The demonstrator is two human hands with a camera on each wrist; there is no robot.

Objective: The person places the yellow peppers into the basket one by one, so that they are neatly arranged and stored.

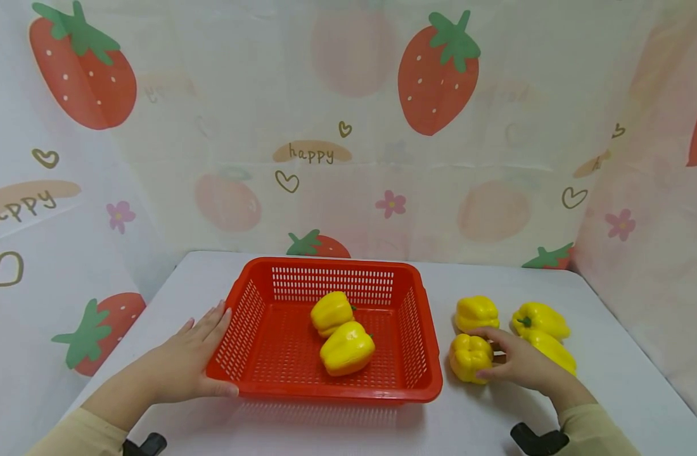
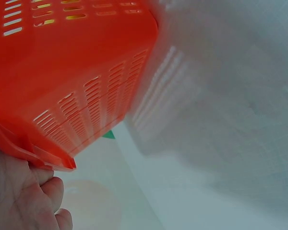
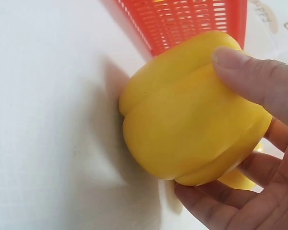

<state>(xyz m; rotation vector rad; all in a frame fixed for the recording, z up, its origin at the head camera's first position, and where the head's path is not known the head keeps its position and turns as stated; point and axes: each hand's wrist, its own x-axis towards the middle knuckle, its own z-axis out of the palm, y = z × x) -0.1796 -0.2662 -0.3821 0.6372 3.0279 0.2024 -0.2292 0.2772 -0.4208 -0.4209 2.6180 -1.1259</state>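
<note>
On the white table sits a red plastic basket (image 1: 291, 392) with slotted walls, holding two yellow bell peppers (image 1: 347, 349). My left hand (image 1: 183, 361) rests against the basket's left front corner, fingers along the left rim and thumb at the front rim. From below, the left wrist view shows the fingers (image 2: 52, 191) at the rim. To the basket's right, my right hand (image 1: 519, 361) grips a yellow bell pepper (image 3: 192, 115) between thumb and fingers. Whether that pepper touches the table, I cannot tell.
Behind the gripped pepper lies another yellow bell pepper (image 1: 477, 313). Two more, a far pepper (image 1: 541, 319) and a near pepper (image 1: 554, 350), lie beyond the right hand. A strawberry-print curtain (image 1: 371, 164) borders the table (image 1: 622, 373) at the back and sides.
</note>
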